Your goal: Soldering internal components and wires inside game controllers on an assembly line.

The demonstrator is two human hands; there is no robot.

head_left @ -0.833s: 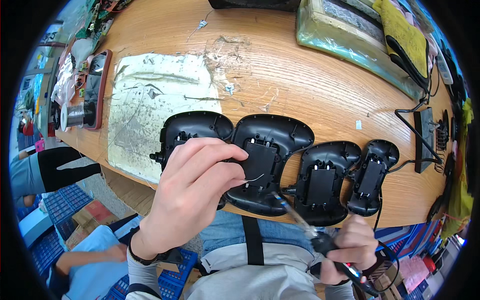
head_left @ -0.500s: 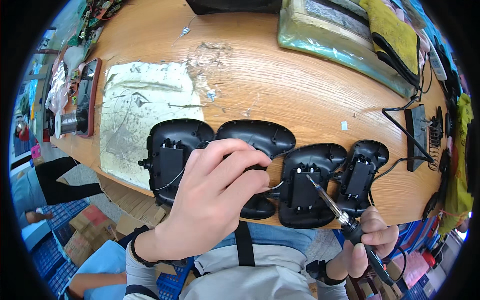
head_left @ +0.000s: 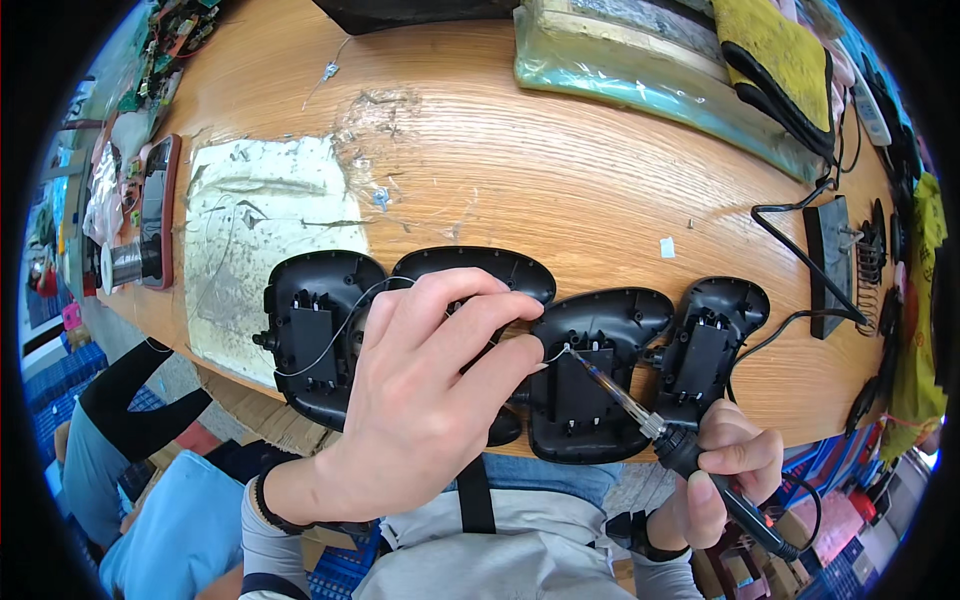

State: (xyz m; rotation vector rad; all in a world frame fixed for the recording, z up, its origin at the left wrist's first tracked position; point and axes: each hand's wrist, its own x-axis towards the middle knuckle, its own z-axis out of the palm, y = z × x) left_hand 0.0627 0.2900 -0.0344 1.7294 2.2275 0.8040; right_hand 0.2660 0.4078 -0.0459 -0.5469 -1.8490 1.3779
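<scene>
Scarred wooden bench (head_left: 560, 170), four black plastic shells in a row near the front edge. Left hand (head_left: 420, 400) pinching thin solder wire (head_left: 335, 335), covering most of the second shell (head_left: 480, 272). Right hand (head_left: 725, 470) clenched on soldering iron (head_left: 640, 415), tip over the third shell (head_left: 590, 375); joint itself too small to make out.

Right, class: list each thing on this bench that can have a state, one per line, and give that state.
Left hand: pinching thin solder wire over the shells.
Right hand: closed round soldering iron, tip at third shell.
Four black shells: open, insides up, lying side by side.
Iron stand: empty.
Solder spool: on its side, partly unwound.
</scene>
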